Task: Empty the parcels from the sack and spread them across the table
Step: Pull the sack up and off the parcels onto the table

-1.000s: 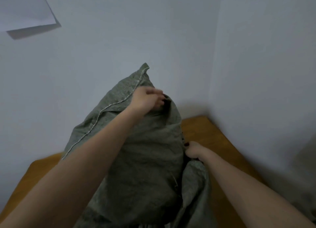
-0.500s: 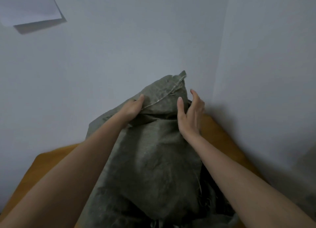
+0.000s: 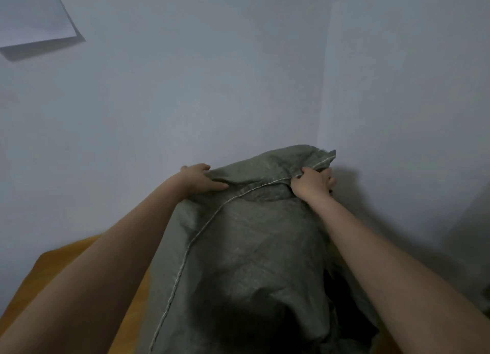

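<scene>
A grey-green woven sack (image 3: 252, 247) is held up over an orange-brown surface (image 3: 66, 268), its far end raised towards the corner where two pale walls meet. The sack fills the middle of the view, from the near edge up to the hands. A pale stitched seam (image 3: 191, 247) is seen running from the near left of the sack up and across to its far right corner.

The left hand (image 3: 200, 178) is placed on the far left end of the sack, with the fingers curled over the top fold and the thumb laid along the cloth below, so that the fabric is gripped between them. The right hand (image 3: 314, 182) is closed round the far right corner, just where the seam ends, and a bunch of cloth is pinched in it. Both forearms are stretched forward from the near corners of the view, one along each side of the sack.

A dark fold or opening is visible on the near right side of the sack; what lies inside cannot be told. No parcels can be made out. No writing, brand or label can be read on the sack.

A white sheet of paper (image 3: 34, 14) is fixed to the wall at the far left, with its shadow cast below it; nothing legible is shown on it.
</scene>
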